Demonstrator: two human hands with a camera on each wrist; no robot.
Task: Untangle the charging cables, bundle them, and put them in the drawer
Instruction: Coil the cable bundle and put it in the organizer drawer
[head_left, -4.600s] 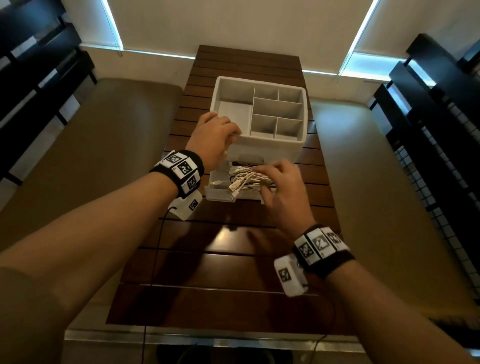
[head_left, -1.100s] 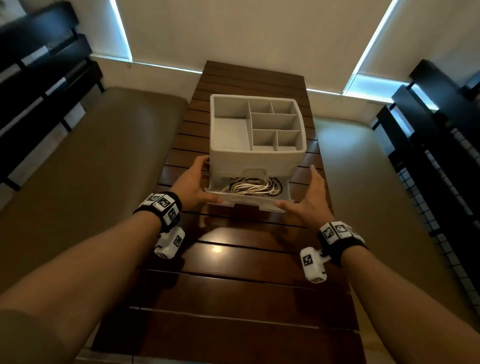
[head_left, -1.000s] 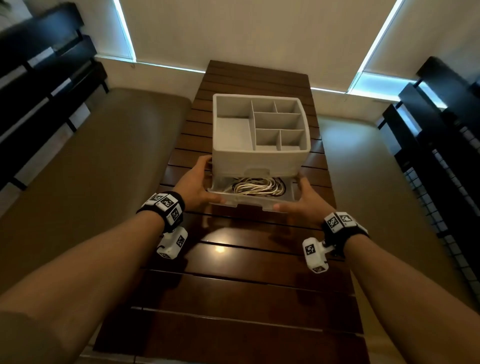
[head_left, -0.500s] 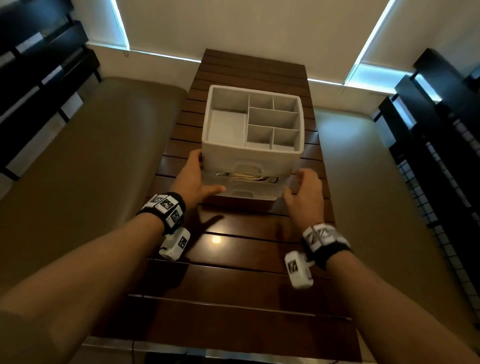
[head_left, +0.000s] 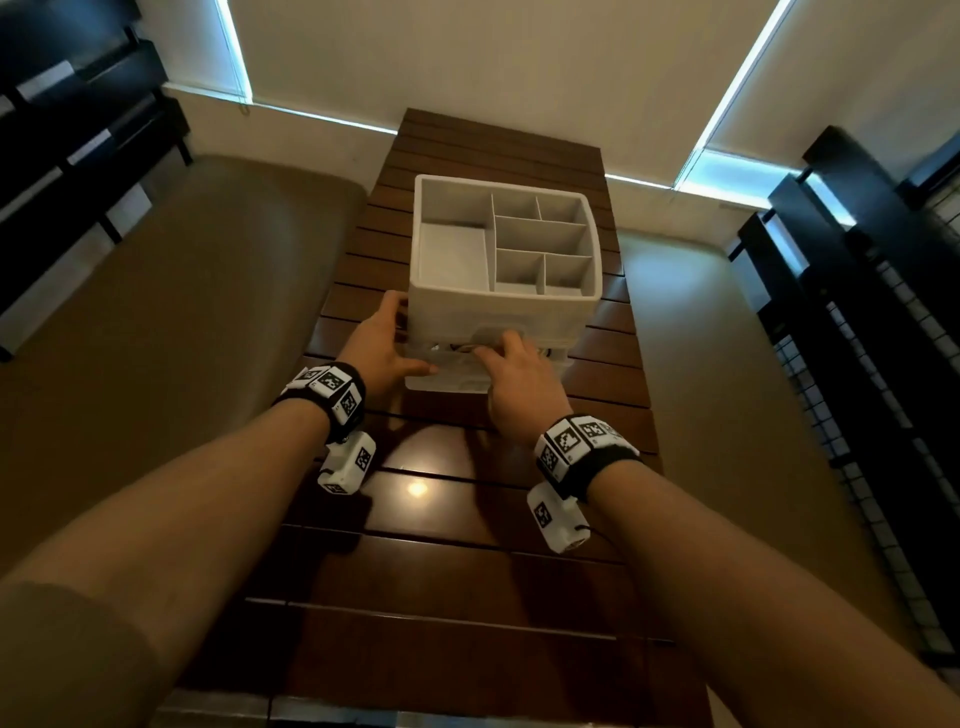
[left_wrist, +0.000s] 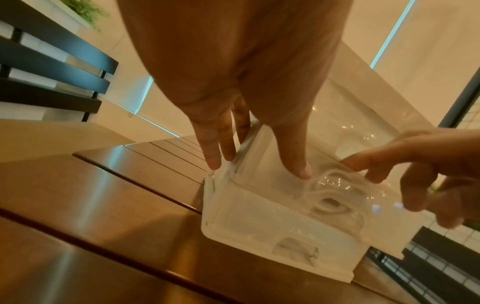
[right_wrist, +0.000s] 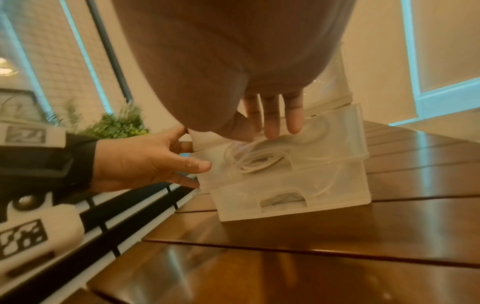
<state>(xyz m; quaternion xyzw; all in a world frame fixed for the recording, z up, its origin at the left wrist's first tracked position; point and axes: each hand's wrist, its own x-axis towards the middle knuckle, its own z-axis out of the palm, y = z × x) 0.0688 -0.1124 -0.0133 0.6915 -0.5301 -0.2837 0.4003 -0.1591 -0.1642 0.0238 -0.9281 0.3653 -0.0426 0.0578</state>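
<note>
Drawer (head_left: 457, 364) now nearly closed, cables (right_wrist: 255, 159) inside; both grips released — left hand (head_left: 376, 351), right hand (head_left: 519, 384) pressing front.

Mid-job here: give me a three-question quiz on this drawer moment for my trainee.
1. True or false: the coiled white charging cables lie in the translucent plastic upper drawer.
2. What do the right hand fingers touch: (a) the drawer front, (b) the white compartment organizer top, (c) the brown slatted wooden table?
3. Where is the left hand?

Key: 1 true. 2 a. 3 At the organizer's left side, thumb on the drawer front.
</note>
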